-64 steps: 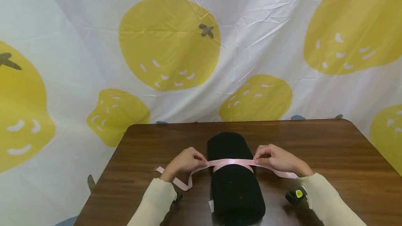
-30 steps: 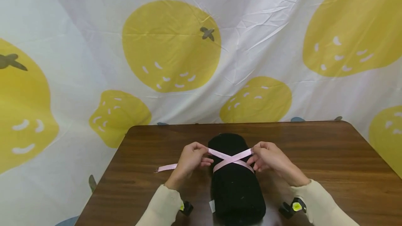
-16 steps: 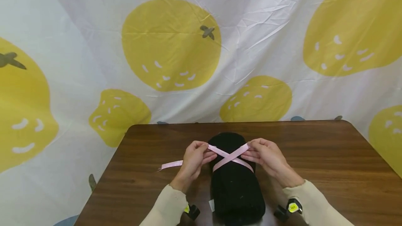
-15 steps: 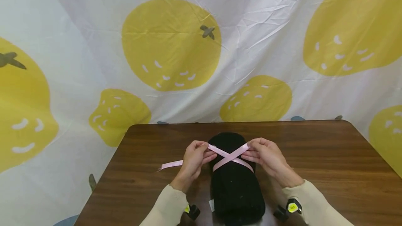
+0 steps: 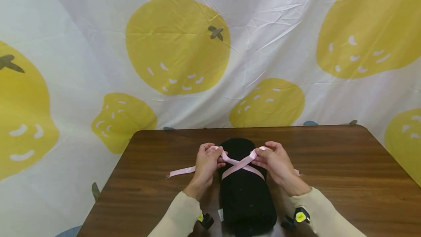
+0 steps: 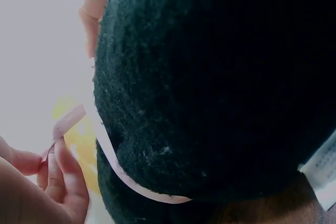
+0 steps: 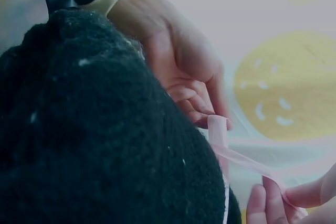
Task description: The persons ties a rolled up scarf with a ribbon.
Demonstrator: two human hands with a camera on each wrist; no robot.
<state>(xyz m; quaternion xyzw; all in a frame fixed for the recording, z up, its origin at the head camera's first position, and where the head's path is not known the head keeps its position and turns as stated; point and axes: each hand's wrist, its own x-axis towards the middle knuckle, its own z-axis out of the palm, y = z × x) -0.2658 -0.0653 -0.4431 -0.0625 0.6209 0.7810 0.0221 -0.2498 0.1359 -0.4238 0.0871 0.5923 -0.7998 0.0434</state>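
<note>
A black fuzzy, rolled bundle (image 5: pixel 248 204) lies lengthwise on the table, fabric-like in texture. A pink ribbon (image 5: pixel 242 164) wraps its middle and crosses in an X on top. My left hand (image 5: pixel 205 165) pinches one ribbon length between thumb and fingers, left of the crossing. On the other side my right hand (image 5: pixel 279 164) pinches the other length, its thumb on top. Both pinched parts are lifted above the bundle and bend at the fingertips. In the left wrist view the ribbon (image 6: pixel 118 169) presses a groove into the bundle (image 6: pixel 199 77).
A brown wood-grain table (image 5: pixel 329 164) carries the bundle. A white tag (image 5: pixel 220 214) sticks out from the bundle's left side. Loose ribbon trails beyond both hands. Behind hangs a white curtain (image 5: pixel 269 46) with yellow fruit prints. Small black cameras (image 5: pixel 207 221) sit at the wrists.
The ribbon, earlier pulled nearly straight sideways, now crosses in an X. Both hands have moved inward and farther from me, and the ribbon now bends at the fingertips.
</note>
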